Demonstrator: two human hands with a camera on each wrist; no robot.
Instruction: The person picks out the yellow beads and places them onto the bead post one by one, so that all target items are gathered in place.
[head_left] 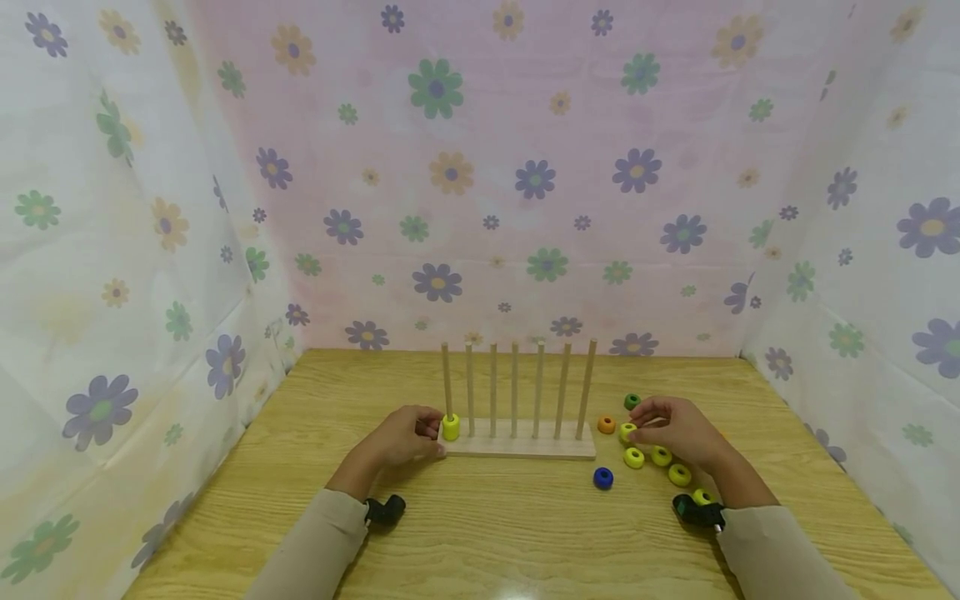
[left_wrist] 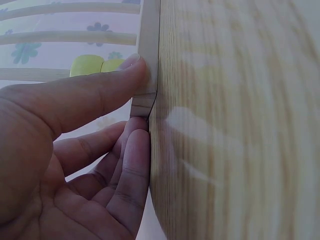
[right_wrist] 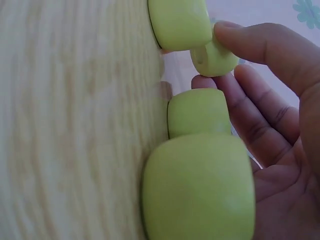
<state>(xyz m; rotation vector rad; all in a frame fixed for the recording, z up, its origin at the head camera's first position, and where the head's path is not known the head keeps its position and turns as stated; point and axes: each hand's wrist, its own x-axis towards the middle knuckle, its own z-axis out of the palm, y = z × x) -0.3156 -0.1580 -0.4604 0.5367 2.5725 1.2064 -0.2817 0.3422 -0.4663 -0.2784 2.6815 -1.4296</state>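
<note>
Seven pegs — eleven visible beads

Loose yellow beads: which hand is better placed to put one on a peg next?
The right hand, I'd judge: it pinches a yellow bead, with more loose beads close by. The left hand grips the left end of the wooden base, so it seems better suited to steadying.

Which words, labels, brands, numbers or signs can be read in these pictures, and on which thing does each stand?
None: I can read no text on the wooden rack, the beads, the table or the cloth, which shows only printed flowers. The black wrist devices are too small to judge.
</note>
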